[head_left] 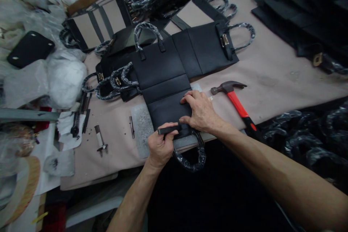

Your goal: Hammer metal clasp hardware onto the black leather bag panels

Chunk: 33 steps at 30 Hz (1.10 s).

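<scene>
A black bag panel [166, 90] lies flat and unfolded, its near end on a grey speckled slab [141, 125]. My left hand [161, 148] is closed round a short black strap [167, 129] at the panel's near left edge; whether the strap is joined to the panel I cannot tell. My right hand [201, 111] rests on the panel's right side, thumb and fingers apart, holding nothing. A plastic-wrapped handle [193, 165] hangs over the table's front edge just below my hands. Another wrapped handle [148, 36] stands at the panel's far end.
A claw hammer [235, 101] with a red and black grip lies to the right. On the left are a slim metal rod [132, 127] and a metal tool with a white shaft [99, 139]. Stacked black bag pieces [307, 18] stand at the far right. Plastic-wrapped bundles [65, 79] crowd the left.
</scene>
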### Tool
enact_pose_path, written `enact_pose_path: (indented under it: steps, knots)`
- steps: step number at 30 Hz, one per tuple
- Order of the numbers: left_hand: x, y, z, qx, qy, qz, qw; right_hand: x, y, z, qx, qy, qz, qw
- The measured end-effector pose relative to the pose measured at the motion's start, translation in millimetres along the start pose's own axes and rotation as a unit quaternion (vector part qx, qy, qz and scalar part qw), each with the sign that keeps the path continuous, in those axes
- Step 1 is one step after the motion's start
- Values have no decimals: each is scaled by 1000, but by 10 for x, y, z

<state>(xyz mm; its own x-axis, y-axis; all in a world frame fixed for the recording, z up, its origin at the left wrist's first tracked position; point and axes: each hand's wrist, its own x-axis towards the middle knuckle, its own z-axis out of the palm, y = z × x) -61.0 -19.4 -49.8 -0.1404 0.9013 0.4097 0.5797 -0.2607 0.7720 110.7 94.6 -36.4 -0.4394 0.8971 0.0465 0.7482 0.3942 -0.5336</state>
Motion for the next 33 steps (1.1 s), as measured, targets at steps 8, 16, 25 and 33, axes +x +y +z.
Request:
enact_pose_path:
  steps: [8, 16, 25, 33]
  knots:
    - [15, 24, 19, 13, 9, -9, 1000, -17, -24, -19, 5, 3, -1, 1000]
    - [12, 22, 20, 17, 3, -24, 1000, -21, 5, 11, 9, 14, -11, 1000]
    - [81, 124, 79, 43, 15, -9, 999, -27, 6, 21, 10, 15, -11, 1000]
    - [39, 89, 74, 40, 3, -17, 999, -35, 1, 15, 12, 15, -9, 1000]
